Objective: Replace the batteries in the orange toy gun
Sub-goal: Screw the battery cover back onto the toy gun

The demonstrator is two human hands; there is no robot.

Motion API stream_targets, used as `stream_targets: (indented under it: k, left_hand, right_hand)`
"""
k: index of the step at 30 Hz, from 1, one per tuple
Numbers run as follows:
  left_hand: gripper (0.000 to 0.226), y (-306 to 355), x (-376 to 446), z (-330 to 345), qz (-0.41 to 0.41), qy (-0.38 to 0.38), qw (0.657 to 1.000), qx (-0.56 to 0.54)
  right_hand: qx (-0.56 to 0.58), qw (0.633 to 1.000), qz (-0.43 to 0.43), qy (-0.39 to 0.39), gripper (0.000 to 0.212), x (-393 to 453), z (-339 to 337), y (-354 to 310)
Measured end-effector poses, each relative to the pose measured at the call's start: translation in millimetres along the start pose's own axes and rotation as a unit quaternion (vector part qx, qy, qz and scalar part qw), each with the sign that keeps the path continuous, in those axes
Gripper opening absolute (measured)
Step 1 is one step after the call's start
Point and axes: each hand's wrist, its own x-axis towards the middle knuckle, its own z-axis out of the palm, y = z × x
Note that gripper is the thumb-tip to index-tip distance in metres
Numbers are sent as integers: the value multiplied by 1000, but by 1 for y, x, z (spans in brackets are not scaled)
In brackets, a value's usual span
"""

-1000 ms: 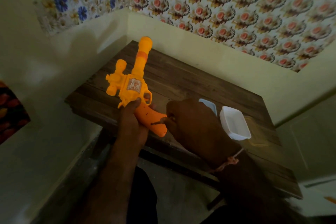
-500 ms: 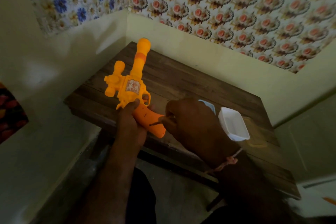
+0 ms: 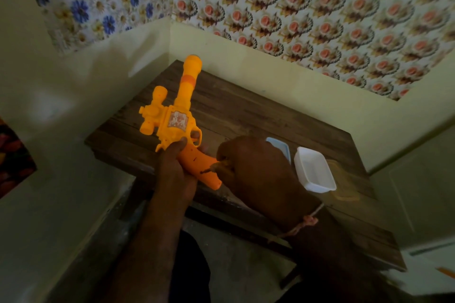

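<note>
Orange toy gun (image 3: 181, 125) sat at frame centre-left, above wooden table (image 3: 258, 115), barrel pointing up; left hand (image 3: 176, 167) wrapped grip from below; right hand (image 3: 256, 170) pinched small screwdriver (image 3: 209, 170), tip on grip's side; likely battery-cover screw step; best kept tip square in screw, gun braced, pressure steady; white container (image 3: 314, 171) sat right of hands for screw

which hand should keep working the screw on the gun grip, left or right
Right. The right hand already pinches a thin screwdriver with its tip against the grip of the orange toy gun. The left hand is wrapped around the gun behind the trigger, steadying it above the table.
</note>
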Motion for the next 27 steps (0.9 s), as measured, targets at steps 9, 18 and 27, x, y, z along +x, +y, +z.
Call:
stream_targets:
  k: [9, 18, 27]
  left_hand:
    - [64, 3, -1, -1, -5, 9, 1000, -1]
    - [54, 2, -2, 0, 0, 8, 1000, -4]
    - [51, 1, -1, 2, 4, 11, 1000, -10]
  right_hand:
    - [0, 1000, 9, 2, 22, 0, 1, 2]
    - [16, 1000, 14, -10, 18, -1, 0, 1]
    - [28, 1000, 10, 4, 15, -2, 1, 0]
